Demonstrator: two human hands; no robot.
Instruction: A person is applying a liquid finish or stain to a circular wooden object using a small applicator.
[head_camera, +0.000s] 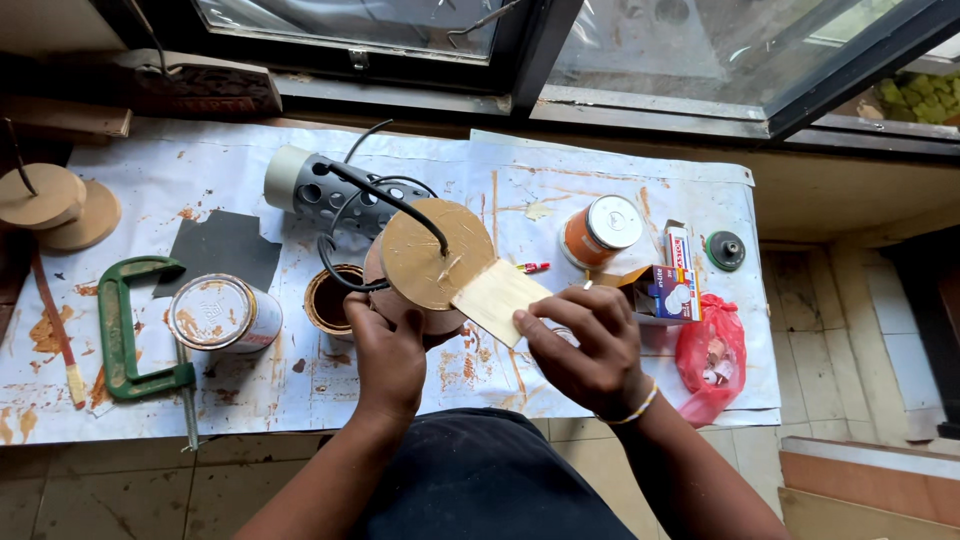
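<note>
At two o'clock from my right hand (585, 345) lies a small open cardboard carton, blue and white with a bulb picture (668, 292). Just past it, at one o'clock, stands a slim white-and-red box (678, 244). At eleven o'clock rests a round tin with an orange-and-white label (600, 231).

open tin (331, 298) and clamp (125, 330) crowd left — bare paper (450, 375) between wrists
</note>
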